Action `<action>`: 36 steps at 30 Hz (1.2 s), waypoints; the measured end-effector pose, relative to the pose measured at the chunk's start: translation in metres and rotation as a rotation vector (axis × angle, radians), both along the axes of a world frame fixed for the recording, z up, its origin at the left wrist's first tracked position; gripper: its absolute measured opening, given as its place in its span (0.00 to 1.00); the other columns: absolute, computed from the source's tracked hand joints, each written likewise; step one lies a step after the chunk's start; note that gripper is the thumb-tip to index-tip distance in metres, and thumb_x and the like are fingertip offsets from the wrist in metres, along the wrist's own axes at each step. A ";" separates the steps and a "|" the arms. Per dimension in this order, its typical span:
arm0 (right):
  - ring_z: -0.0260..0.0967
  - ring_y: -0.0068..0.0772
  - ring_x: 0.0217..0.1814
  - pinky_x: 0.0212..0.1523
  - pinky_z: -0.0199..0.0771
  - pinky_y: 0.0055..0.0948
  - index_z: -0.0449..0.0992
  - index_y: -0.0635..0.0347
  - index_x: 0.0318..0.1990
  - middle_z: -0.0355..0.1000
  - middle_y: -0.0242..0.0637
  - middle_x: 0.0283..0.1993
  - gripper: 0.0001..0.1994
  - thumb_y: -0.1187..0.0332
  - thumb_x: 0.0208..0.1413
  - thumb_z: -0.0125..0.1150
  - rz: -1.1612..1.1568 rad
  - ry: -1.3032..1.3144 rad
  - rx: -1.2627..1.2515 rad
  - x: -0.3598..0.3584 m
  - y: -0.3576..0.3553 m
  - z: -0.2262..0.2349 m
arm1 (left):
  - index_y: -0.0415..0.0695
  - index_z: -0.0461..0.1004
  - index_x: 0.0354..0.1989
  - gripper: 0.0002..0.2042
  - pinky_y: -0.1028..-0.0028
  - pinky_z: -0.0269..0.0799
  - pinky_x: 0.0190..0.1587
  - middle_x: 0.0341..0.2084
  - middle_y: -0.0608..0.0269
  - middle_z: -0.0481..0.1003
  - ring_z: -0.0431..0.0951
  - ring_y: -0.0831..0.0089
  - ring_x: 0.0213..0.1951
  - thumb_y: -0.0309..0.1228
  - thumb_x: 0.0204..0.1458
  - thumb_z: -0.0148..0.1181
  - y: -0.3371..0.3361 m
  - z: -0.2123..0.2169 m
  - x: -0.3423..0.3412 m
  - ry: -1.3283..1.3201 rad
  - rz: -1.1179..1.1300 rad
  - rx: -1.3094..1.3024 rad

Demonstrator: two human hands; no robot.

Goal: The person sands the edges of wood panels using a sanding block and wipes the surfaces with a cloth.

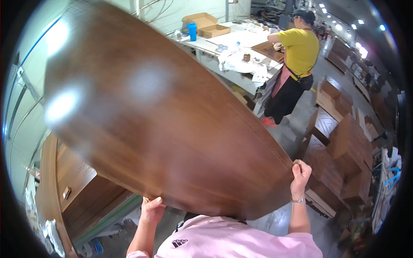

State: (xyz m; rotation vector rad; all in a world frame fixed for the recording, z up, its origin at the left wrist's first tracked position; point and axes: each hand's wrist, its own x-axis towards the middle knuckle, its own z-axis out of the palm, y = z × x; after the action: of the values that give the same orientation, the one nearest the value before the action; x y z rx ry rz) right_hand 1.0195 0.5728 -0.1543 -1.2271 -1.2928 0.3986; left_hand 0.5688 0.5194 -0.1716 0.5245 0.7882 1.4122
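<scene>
A large glossy brown wooden panel [172, 129] fills the middle of the view, held up and tilted in front of my body. My left hand [153, 207] grips its lower edge, with the thumb showing and the other fingers hidden behind the panel. At the right corner my right hand [300, 173] is closed around the edge, a metal band on the wrist below it. Bright light reflections lie on the panel's left part. Beneath it at the left is other brown wooden furniture [94, 202], partly covered by the panel.
A co-worker in a yellow shirt [301, 49] stands at a white worktable [206, 45] ahead. On that table are an open cardboard box [214, 31], a blue cup [192, 32] and white cloth [241, 62]. Brown wooden cabinets [350, 146] are stacked at the right.
</scene>
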 end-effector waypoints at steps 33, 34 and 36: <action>0.68 0.45 0.18 0.21 0.65 0.38 0.72 0.56 0.16 0.67 0.39 0.14 0.26 0.43 0.54 0.62 1.413 -0.593 0.653 -0.446 0.206 0.089 | 0.47 0.65 0.62 0.27 0.54 0.63 0.65 0.61 0.46 0.66 0.67 0.51 0.62 0.38 0.54 0.64 -0.201 -0.114 0.141 -0.967 0.432 -0.425; 0.69 0.44 0.18 0.21 0.66 0.38 0.72 0.56 0.15 0.67 0.39 0.14 0.26 0.44 0.54 0.62 1.437 -0.617 0.666 -0.449 0.218 0.085 | 0.47 0.65 0.62 0.27 0.54 0.63 0.65 0.61 0.46 0.65 0.67 0.51 0.62 0.38 0.54 0.64 -0.190 -0.120 0.153 -1.007 0.460 -0.411; 0.71 0.45 0.20 0.24 0.68 0.39 0.75 0.56 0.17 0.69 0.40 0.15 0.26 0.43 0.54 0.61 1.513 -0.695 0.617 -0.453 0.244 0.075 | 0.47 0.65 0.62 0.26 0.54 0.63 0.65 0.61 0.45 0.65 0.67 0.51 0.62 0.38 0.55 0.63 -0.168 -0.130 0.176 -1.087 0.506 -0.381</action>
State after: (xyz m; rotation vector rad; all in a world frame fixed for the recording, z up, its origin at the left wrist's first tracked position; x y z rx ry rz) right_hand 0.5668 0.8164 -0.0793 0.4007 -2.5583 0.5475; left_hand 0.7447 0.3518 -0.3017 -0.7634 0.2600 1.6584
